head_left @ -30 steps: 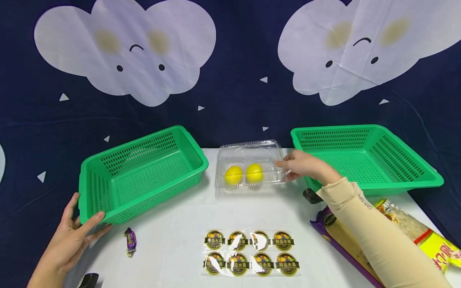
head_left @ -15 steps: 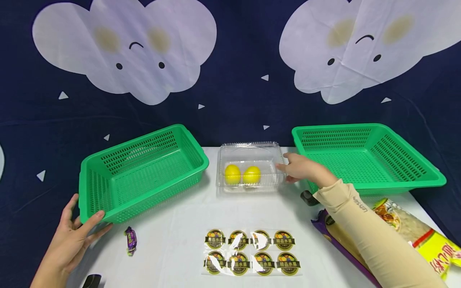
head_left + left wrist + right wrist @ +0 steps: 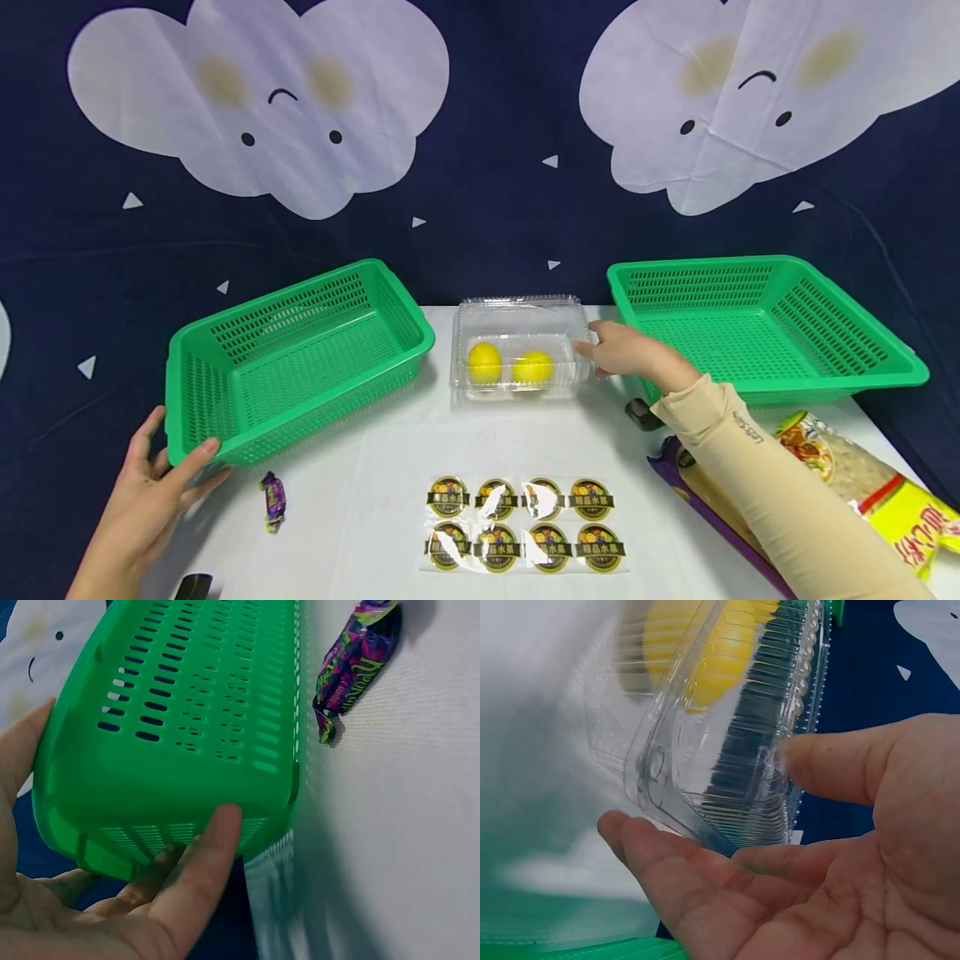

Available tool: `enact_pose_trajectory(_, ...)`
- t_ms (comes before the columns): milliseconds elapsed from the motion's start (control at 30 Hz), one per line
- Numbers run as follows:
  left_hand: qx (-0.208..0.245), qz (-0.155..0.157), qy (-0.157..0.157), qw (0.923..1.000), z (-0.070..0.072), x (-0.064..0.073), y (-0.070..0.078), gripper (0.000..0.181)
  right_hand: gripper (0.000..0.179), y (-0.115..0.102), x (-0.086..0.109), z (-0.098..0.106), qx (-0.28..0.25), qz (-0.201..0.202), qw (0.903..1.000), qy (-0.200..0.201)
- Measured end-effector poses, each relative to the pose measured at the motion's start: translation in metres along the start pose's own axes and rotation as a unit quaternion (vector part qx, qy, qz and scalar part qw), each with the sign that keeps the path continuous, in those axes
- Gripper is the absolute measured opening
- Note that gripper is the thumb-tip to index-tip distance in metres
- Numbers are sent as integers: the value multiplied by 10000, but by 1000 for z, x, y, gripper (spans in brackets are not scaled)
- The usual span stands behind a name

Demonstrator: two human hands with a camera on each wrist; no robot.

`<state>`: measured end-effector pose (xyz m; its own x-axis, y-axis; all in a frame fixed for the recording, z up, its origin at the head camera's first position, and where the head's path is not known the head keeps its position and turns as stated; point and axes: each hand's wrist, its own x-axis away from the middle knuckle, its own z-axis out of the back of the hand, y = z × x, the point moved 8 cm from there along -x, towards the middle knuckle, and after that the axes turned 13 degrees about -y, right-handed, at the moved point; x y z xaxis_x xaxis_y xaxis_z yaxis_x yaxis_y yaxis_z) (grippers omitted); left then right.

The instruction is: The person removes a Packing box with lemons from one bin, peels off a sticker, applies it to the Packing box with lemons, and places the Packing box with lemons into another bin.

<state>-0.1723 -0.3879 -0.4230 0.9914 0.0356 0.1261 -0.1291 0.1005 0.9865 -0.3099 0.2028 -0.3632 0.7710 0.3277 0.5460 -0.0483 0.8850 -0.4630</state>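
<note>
My right hand holds the right end of a clear plastic clamshell box, thumb at its rim and fingers round the near corner in the right wrist view. Inside the box lie two smooth yellow, lemon-like fruits, side by side along its front. On the left, my left hand grips the near left corner of a green slotted plastic basket. In the left wrist view its thumb lies at the basket's rim and one fingertip touches the wall. Nothing lies in this basket.
A second green basket stands at the back right. A sheet of round fruit stickers lies front centre, a purple-wrapped candy left. Beneath my right forearm are a purple packet and a yellow-and-clear food bag.
The clamshell box has come down from a slight tilt to lie flatter. The fruits have shifted inside it, the right one lately rolling right. My left hand keeps its place on the basket.
</note>
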Motion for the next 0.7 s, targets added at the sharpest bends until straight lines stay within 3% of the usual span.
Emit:
enact_pose_trajectory(67, -490, 103, 200, 9985, -1, 3, 4, 109, 78, -1, 1, -1, 78, 25, 10000, 3)
enact_pose_trajectory(133, -1154, 261, 488, 9918, -2, 7, 9, 105, 79, -3, 3, -1, 195, 73, 9998, 51)
enact_pose_trajectory(200, -1883, 491, 832, 9774, -3, 13, 17, 101, 80, -6, 6, 1, 318, 162, 9992, 168)
enact_pose_trajectory(267, -2579, 657, 1146, 9571, -6, 20, 28, 97, 81, -9, 10, 3, 403, 248, 9983, 328)
enact_pose_trajectory(333, -3139, 630, 1407, 9369, -10, 26, 41, 96, 81, -13, 16, 6, 471, 339, 9969, 540)
enact_pose_trajectory(433, -3740, 263, 1723, 9109, -20, 37, 61, 94, 80, -23, 27, 10, 548, 506, 9933, 881)
enact_pose_trajectory(533, -4045, -249, 1963, 8929, -34, 47, 77, 89, 78, -35, 40, 10, 630, 733, 9881, 1197)
enact_pose_trajectory(633, -4146, -986, 2125, 8793, -50, 57, 94, 81, 74, -48, 51, 7, 742, 956, 9822, 1435)
enact_pose_trajectory(700, -4295, -1562, 2158, 8629, -63, 65, 106, 70, 71, -56, 57, 2, 792, 1110, 9784, 1555)
